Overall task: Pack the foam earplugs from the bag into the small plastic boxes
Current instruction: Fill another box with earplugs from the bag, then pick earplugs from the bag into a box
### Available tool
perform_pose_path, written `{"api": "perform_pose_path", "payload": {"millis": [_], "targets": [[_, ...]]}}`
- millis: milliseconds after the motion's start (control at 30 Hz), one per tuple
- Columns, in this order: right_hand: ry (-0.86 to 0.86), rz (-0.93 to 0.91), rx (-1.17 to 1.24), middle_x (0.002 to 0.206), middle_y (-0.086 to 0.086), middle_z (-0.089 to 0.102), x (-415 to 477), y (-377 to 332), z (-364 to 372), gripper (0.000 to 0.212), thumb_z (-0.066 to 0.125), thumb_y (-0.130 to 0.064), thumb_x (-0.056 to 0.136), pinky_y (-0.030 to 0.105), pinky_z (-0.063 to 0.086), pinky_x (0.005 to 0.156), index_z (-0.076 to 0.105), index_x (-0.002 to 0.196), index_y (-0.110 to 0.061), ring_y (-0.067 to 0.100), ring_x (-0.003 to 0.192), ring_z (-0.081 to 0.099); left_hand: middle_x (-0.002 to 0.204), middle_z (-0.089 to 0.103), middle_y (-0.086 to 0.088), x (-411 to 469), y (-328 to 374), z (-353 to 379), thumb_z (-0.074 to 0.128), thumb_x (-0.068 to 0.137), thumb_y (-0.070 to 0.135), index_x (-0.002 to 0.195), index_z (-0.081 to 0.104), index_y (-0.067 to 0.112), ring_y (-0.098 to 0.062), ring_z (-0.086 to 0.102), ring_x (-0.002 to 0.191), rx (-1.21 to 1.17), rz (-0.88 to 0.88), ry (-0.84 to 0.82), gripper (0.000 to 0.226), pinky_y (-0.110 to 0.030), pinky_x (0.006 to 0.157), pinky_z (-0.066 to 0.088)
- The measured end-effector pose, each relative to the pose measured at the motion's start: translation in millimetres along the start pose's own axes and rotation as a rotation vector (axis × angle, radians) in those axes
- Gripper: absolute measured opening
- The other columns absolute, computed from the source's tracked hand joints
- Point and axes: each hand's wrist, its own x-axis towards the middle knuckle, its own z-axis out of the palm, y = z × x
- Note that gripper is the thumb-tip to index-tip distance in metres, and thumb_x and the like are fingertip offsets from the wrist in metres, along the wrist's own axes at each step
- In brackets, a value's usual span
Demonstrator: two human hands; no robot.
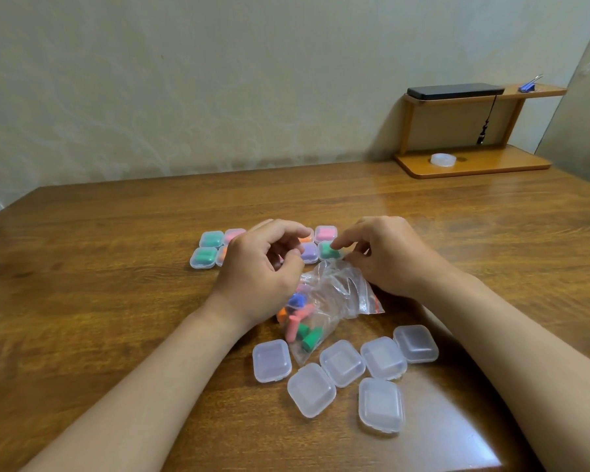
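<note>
A clear plastic bag [334, 294] with several coloured foam earplugs [304, 330] lies at the table's middle. Beyond it stand several shut small boxes with earplugs inside, among them a green one [328, 252], a purple one [310, 252] and a pink one [325, 233]. Several shut, empty clear boxes [342, 362] lie near me. My left hand [259, 270] hovers by the bag's left edge, its fingers loosely curled round nothing I can see. The index fingertip of my right hand [389, 257] touches the green box, and its palm is over the bag's mouth.
The wooden table [116, 301] reaches to a pale wall. At the back right stands a small wooden shelf [470, 161] with a black case, a blue clip and a roll of clear tape [442, 159]. The filled boxes on the left [205, 257] are partly hidden by my left hand.
</note>
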Motion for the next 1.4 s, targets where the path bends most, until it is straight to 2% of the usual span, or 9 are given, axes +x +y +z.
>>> {"api": "perform_pose_path", "payload": {"millis": [267,433,500,667,767,967,1133,1267,1400], "targets": [[0.070,0.024,0.028,0.113,-0.001,0.068,1.2,6.1,1.3,0.032,0.057,-0.007,0.096,0.022,0.051,0.082,0.071,0.120,-0.023,0.011,0.096,0.060,0.092,0.069,0.005,-1.4,-1.7,3.0,0.064,0.086,-0.004,0.103,0.070,0.024,-0.012,0.063,0.086,-0.024,0.049,0.017,0.033,-0.022,0.070,0.053],[0.129,0.053,0.092,0.106,0.000,0.071,-0.4,10.3,0.5,0.030,0.057,-0.006,0.092,0.023,0.052,0.084,0.074,0.113,-0.018,0.012,0.095,0.062,0.092,0.069,-0.002,1.6,19.5,2.8,0.064,0.086,0.003,0.098,0.074,0.011,-0.010,0.063,0.086,-0.006,0.206,-0.006,0.017,-0.025,0.073,0.053],[0.164,0.052,0.125,0.100,0.000,0.073,-2.1,13.9,-1.8,0.026,0.060,-0.006,0.088,0.023,0.052,0.083,0.076,0.105,-0.016,0.010,0.091,0.063,0.094,0.069,-0.004,3.3,39.1,3.4,0.066,0.085,0.008,0.096,0.074,0.005,-0.012,0.063,0.088,0.016,0.332,-0.086,0.014,-0.023,0.078,0.051],[0.200,0.166,0.201,0.093,-0.003,0.071,-5.2,21.4,-16.7,0.019,0.062,-0.009,0.090,0.022,0.053,0.077,0.077,0.097,-0.018,0.008,0.085,0.062,0.088,0.072,0.003,0.0,80.5,18.8,0.057,0.086,0.039,0.091,0.074,0.018,-0.021,0.064,0.090,0.335,0.587,-0.521,0.028,-0.046,0.083,0.046],[0.246,0.206,0.256,0.093,-0.003,0.069,-15.0,21.2,-23.5,0.017,0.062,-0.007,0.092,0.028,0.058,0.078,0.075,0.099,-0.015,0.010,0.084,0.065,0.094,0.070,0.009,-4.1,92.7,29.2,0.046,0.090,0.054,0.101,0.071,0.028,-0.016,0.058,0.098,0.602,0.571,-0.700,0.038,-0.044,0.093,0.039],[0.231,0.233,0.332,0.089,-0.006,0.069,-39.4,33.6,-20.6,0.019,0.061,-0.008,0.091,0.036,0.060,0.080,0.076,0.097,-0.019,0.009,0.083,0.066,0.102,0.069,0.012,-7.2,98.8,36.8,0.051,0.092,0.056,0.117,0.063,0.033,-0.011,0.054,0.105,0.638,0.467,-0.775,0.036,-0.042,0.101,0.031],[0.253,0.219,0.425,0.087,-0.008,0.070,-44.2,39.0,-21.9,0.022,0.059,-0.007,0.088,0.036,0.060,0.080,0.076,0.094,-0.019,0.010,0.081,0.068,0.092,0.066,0.013,-8.0,102.0,42.0,0.057,0.090,0.050,0.110,0.065,0.029,-0.008,0.056,0.095,0.504,0.369,-0.690,0.030,-0.039,0.095,0.032],[0.281,0.198,0.568,0.081,-0.006,0.073,-46.1,40.1,-24.4,0.025,0.059,-0.001,0.083,0.033,0.059,0.077,0.077,0.091,-0.016,0.009,0.078,0.069,0.095,0.072,0.007,-7.6,101.2,44.0,0.058,0.085,0.044,0.108,0.069,0.020,-0.014,0.065,0.091,0.382,0.342,-0.410,0.036,-0.039,0.090,0.042],[0.336,0.142,0.798,0.079,0.005,0.072,-51.0,28.3,-38.3,0.027,0.055,0.007,0.086,0.025,0.054,0.060,0.075,0.092,-0.010,0.011,0.065,0.067,0.106,0.072,-0.002,-5.6,99.2,32.3,0.075,0.087,0.027,0.117,0.070,0.013,-0.015,0.066,0.095,0.222,0.228,-0.172,0.033,-0.031,0.084,0.054]]}}
